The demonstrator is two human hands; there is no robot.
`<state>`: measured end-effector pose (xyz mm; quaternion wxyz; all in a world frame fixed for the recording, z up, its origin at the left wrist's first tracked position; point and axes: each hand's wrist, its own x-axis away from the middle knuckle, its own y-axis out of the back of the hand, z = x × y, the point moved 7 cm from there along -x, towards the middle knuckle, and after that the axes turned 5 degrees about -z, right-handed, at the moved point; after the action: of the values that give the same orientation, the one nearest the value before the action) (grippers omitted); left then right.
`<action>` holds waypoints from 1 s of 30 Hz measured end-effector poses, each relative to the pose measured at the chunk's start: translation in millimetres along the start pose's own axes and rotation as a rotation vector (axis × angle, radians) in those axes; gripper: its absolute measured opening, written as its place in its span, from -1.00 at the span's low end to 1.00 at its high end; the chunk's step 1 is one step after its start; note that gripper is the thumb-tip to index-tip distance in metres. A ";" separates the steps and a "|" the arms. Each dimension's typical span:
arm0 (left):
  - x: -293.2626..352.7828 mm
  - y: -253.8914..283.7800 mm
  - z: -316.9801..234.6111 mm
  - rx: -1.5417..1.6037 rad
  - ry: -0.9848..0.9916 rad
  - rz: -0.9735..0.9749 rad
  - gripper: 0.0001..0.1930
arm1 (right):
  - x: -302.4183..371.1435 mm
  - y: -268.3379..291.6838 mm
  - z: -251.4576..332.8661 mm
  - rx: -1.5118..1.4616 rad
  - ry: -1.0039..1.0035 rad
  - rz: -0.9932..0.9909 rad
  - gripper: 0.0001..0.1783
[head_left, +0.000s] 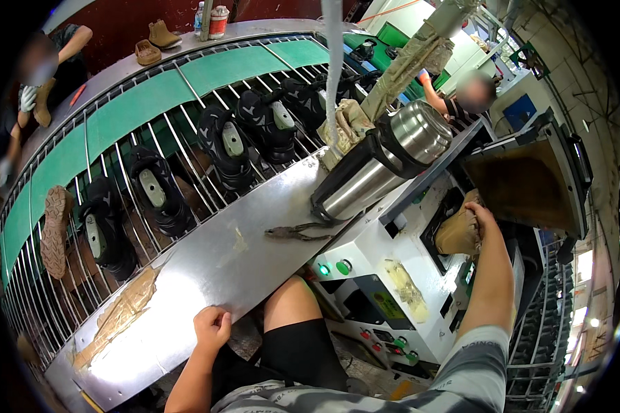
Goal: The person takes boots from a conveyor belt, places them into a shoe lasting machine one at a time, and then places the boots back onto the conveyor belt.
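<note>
Step in hand: the right hand [477, 219] reaches far right into the open chamber of the white press machine [393, 275], seemingly seating or lifting a tan boot [456, 234] there.
Right hand: fingers closed over the boot's top edge, holding it; the boot sits inside the machine's dark opening, under the raised lid [523, 182].
Left hand: the left hand [212, 329] is curled loosely, empty, resting on the near edge of the steel tabletop [241, 255].
Nearby: pliers [297, 233] lie on the tabletop just beside a tipped steel flask [379, 165]; black shoes [227, 148] ride the wire conveyor [117, 138] beyond.
Next move calls for: likely a steady grip on the boot while it is in the chamber, fingers kept clear of the lid.
</note>
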<state>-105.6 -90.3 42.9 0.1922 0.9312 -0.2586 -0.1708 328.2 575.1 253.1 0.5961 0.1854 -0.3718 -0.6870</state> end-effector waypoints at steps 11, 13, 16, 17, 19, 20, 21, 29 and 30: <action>9.9 -3.3 24.2 0.087 0.110 -0.011 -0.85 | 29.8 -16.6 -8.2 0.349 0.169 -0.169 -0.09; 13.2 -1.8 33.4 0.097 0.146 -0.027 -0.85 | 90.7 -29.1 22.3 0.514 0.284 -0.198 -0.01; 13.9 -5.5 44.0 0.151 0.201 -0.052 -0.85 | 158.8 -39.1 26.1 0.619 0.323 -0.201 -0.09; 12.1 -6.0 37.8 0.182 0.236 -0.072 -0.84 | 167.3 -41.0 24.1 0.670 0.362 -0.213 -0.11; 12.0 -3.3 43.6 0.170 0.260 -0.099 -0.84 | 178.0 -42.8 21.8 0.771 0.443 -0.234 -0.13; 12.0 -4.1 49.2 0.268 0.291 -0.098 -0.85 | 178.7 -39.8 21.5 0.751 0.456 -0.204 -0.11; 10.6 -5.6 52.1 0.367 0.321 -0.092 -0.86 | 176.7 -35.3 22.9 0.730 0.465 -0.176 -0.10; 29.3 -69.9 -4.2 0.643 0.496 0.208 -0.66 | 210.0 -7.8 -30.8 0.397 0.813 -0.386 -0.31; 36.9 -85.4 -25.2 0.626 0.535 0.289 -0.56 | 232.4 4.1 -39.4 0.270 0.858 -0.367 -0.37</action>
<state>-29.8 -36.0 18.7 -0.0173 0.9103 -0.3665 0.1918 307.3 341.2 274.1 0.5352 0.5904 -0.1393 -0.5879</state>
